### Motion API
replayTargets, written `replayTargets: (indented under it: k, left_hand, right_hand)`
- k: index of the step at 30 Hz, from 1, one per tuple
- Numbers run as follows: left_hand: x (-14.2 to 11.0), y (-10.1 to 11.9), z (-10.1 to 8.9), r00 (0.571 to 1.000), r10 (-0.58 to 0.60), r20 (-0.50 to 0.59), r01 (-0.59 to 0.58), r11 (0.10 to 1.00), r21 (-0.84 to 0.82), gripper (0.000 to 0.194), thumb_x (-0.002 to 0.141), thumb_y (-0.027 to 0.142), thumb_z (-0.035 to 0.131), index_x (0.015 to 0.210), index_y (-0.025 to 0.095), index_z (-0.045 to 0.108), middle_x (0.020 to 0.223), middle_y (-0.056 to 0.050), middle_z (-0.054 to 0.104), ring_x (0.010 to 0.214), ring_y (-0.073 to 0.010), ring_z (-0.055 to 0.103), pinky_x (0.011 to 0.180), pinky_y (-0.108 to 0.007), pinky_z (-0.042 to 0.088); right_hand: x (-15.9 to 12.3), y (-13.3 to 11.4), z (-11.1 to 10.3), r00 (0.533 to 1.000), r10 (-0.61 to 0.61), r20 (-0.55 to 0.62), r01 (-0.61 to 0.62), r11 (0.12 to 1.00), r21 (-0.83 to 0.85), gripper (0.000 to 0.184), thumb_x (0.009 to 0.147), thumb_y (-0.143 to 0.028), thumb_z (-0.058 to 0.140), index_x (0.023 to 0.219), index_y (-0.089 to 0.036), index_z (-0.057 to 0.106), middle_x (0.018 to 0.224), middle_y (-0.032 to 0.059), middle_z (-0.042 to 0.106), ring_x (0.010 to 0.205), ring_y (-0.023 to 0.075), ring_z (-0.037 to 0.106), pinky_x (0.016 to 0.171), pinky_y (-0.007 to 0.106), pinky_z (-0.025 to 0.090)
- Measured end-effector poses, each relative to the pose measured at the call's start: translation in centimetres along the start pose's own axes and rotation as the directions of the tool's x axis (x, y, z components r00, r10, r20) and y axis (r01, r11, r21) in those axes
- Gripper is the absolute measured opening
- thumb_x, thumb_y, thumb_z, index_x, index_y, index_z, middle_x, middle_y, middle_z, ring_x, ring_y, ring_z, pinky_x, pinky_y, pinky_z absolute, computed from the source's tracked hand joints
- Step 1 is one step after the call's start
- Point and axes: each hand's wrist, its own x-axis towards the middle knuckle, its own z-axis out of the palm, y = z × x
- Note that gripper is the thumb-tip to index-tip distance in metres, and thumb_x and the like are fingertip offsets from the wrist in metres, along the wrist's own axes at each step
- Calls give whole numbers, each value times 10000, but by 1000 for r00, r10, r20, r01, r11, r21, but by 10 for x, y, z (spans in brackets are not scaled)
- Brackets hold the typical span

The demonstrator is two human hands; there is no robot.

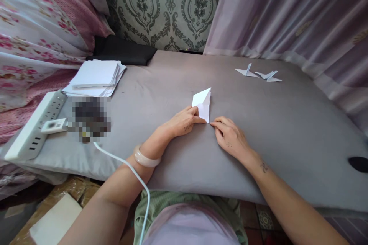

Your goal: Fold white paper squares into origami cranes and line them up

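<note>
A small sheet of folded white paper (203, 101) lies on the grey cloth, with a slanted top edge and a pointed lower corner. My left hand (185, 120) holds it down at its lower left, thumb and curled fingers on the paper. At the lower right corner is my right hand (230, 134), its fingers drawn together and the fingertips touching the paper's tip. The part of the paper under my left fingers is hidden.
Several folded paper birds (247, 72) sit at the back right. A stack of white paper (94, 74) lies at the back left beside a black folded cloth (123, 50). A power strip (36, 128) stands left; a white cable (123, 160) crosses my left forearm.
</note>
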Motion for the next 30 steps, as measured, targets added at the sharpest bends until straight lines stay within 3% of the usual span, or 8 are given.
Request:
replayTargets:
  k: [6,10,14,16,19,24,27,30]
  left_hand:
    - [-1,2,3,1000,16,-26,-16,1000,-17,498,873,42,389,1191,303,669,956,-85,538,887,-188,500,869,-329,434]
    - [2,2,1,956,-139,-256,67,960,-272,375,884,108,424,1148,214,669,966,-75,619,883,-167,572,821,-284,462]
    - [7,-8,2,708,-512,-486,252,826,-504,245,857,145,473,977,183,684,924,-61,644,836,-149,604,748,-256,486]
    - [8,-13,3,570,-682,-458,310,695,-649,188,849,166,494,935,162,660,912,-64,644,831,-153,619,733,-261,503]
    - [10,-16,2,451,-847,-280,266,427,-864,203,884,298,509,976,138,594,957,-86,639,791,-153,648,677,-267,535]
    - [10,-7,-6,487,-872,-49,219,177,-960,519,810,584,588,1015,108,557,1004,-158,651,850,-210,672,720,-307,547]
    - [9,-4,-6,458,-887,-67,224,188,-956,529,701,442,752,1078,128,554,963,-117,678,881,-208,661,761,-285,512]
    - [10,-7,-2,462,-884,-69,195,177,-965,379,675,237,714,1018,145,582,852,-58,690,778,-182,649,709,-267,492]
  right_hand:
    - [2,3,-2,998,65,8,-65,992,106,305,882,-139,428,1015,-213,693,1031,53,666,938,193,609,794,317,479]
    - [13,7,1,967,254,4,-243,921,306,220,848,-209,495,952,-211,689,957,35,693,822,161,642,779,299,489]
    - [34,-1,4,909,416,-33,-374,848,375,243,814,-309,557,995,-186,661,863,41,696,732,164,629,732,309,494]
    - [44,-9,4,914,397,-82,-336,855,394,241,814,-272,533,999,-179,657,909,52,688,754,158,623,748,304,491]
    - [54,-21,6,948,283,-144,-220,913,344,276,797,-180,495,1019,-179,660,1011,76,665,851,172,615,813,317,478]
    - [58,-38,17,988,63,-142,-51,995,81,373,800,-142,516,1145,-199,645,1132,116,638,1076,270,546,928,445,390]
    - [56,-48,23,988,-87,-131,90,996,16,430,805,-102,512,1203,-226,616,1196,117,616,1147,265,513,984,462,324]
    - [52,-51,23,975,-166,-149,170,985,16,410,848,-113,488,1228,-230,587,1200,99,626,1165,240,514,1046,462,253]
